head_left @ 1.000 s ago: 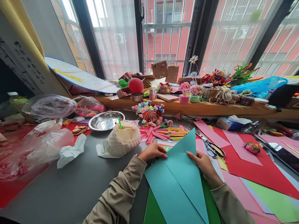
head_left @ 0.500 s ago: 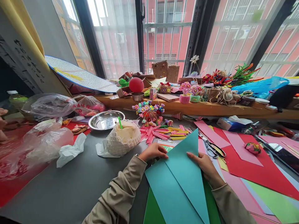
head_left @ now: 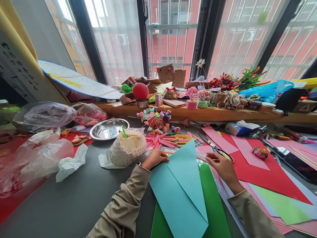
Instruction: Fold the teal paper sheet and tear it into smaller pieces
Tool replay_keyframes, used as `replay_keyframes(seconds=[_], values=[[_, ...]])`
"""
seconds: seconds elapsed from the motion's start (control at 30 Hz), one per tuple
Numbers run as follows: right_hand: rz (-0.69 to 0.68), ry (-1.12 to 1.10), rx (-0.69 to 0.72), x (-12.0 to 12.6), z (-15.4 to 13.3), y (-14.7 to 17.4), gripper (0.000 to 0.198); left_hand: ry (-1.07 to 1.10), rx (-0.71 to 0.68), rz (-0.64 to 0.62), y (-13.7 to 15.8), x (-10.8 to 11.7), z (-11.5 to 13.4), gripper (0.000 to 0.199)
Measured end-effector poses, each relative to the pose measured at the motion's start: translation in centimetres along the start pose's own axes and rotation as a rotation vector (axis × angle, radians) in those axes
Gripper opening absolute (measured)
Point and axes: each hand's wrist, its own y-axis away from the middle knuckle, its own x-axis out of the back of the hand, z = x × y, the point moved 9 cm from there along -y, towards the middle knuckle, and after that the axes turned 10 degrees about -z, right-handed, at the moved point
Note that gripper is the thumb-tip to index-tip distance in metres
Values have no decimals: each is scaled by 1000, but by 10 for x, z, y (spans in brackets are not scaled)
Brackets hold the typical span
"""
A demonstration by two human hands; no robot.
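Note:
A turquoise sheet of paper [head_left: 173, 195], folded over on itself with a slanting edge across it, lies tilted in front of me. The fingers of my left hand [head_left: 156, 159] are closed on its upper left edge. My right hand [head_left: 224, 170] is off the paper, to its right, with thumb and forefinger a little apart. Its fingertips are by a clear plastic strip [head_left: 201, 156]; whether they touch it I cannot tell. Just behind that hand lie black-handled scissors [head_left: 224, 153], partly hidden by it. Under the turquoise paper is a green sheet [head_left: 213, 198].
A netted coconut [head_left: 128, 148] with a green straw stands left of my hands, before a metal plate [head_left: 109, 129]. Pink and yellow paper strips [head_left: 170, 141] lie behind the paper. Red card [head_left: 250, 175] and coloured sheets spread right, near a phone [head_left: 294, 162]. Plastic bags [head_left: 49, 155] lie left.
My right hand has let go of the folded paper and moved right, toward the scissors. The paper has settled lower and flatter, while my left hand stays on its edge. The view has shifted slightly.

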Motion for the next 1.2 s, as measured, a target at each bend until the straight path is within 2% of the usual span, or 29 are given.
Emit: replay_keyframes(seconds=[0.03, 0.1, 0.27, 0.33, 0.43, 0.57, 0.7, 0.87, 1.0, 1.2], values=[[-35, 228, 76, -3, -8, -2, 30, -9, 9, 3, 0, 2, -1, 21], [-106, 467, 173, -15, -17, -3, 27, -23, 26, 9, 1, 4, -2, 21], [-154, 606, 208, -32, -26, -10, 22, -50, 61, 16, 4, 7, -6, 24], [-135, 638, 193, -28, -26, -14, 21, -53, 70, 10, 3, 6, -9, 25], [-64, 657, 147, -9, -24, -16, 18, -35, 80, -1, 2, 4, -12, 25], [-4, 643, 158, 6, -28, -4, 17, 29, 102, -23, -2, 0, -19, 25], [-53, 646, 283, -13, -46, 6, 16, 81, 123, -41, -5, -1, -22, 25], [-53, 689, 432, -37, -61, 3, 15, 91, 147, -59, -4, 0, -19, 24], [-47, 730, 538, -51, -64, 6, 20, 92, 166, -90, -6, -1, -20, 24], [-22, 736, 596, -58, -61, 22, 22, 45, 185, -104, -9, -1, -24, 25]])
